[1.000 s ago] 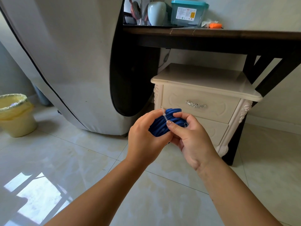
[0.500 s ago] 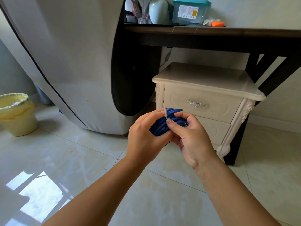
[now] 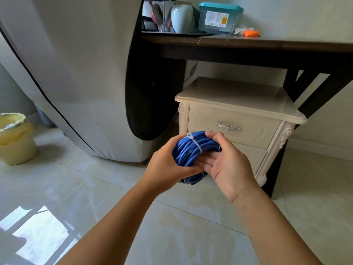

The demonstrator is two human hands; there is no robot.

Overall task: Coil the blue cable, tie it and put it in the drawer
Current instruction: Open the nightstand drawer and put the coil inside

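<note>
We see the blue cable [image 3: 188, 150] wound into a tight coil and held up between both hands, in front of the cream nightstand [image 3: 238, 96] and just below its upper drawer [image 3: 208, 121], which is closed. A white tie [image 3: 195, 145] is wrapped across the strands at the top of the coil.

The left grip [image 3: 166, 167] closes on the coil from its left side, fingers curled over the far edge and the thumb along the near lower edge. The right grip [image 3: 227, 163] takes the right side, palm turned towards us: the thumb sits on top of the strands and the fingers lie nearly straight against the near side, beside the tie. A lower loop of cable hangs out beneath both hands, above the tiled floor [image 3: 172, 236].

The nightstand stands under a dark desk [image 3: 267, 44], which carries a teal-lidded box [image 3: 219, 18] and a pale jar [image 3: 181, 16]. A yellow bin [image 3: 15, 138] stands well apart on the left.
</note>
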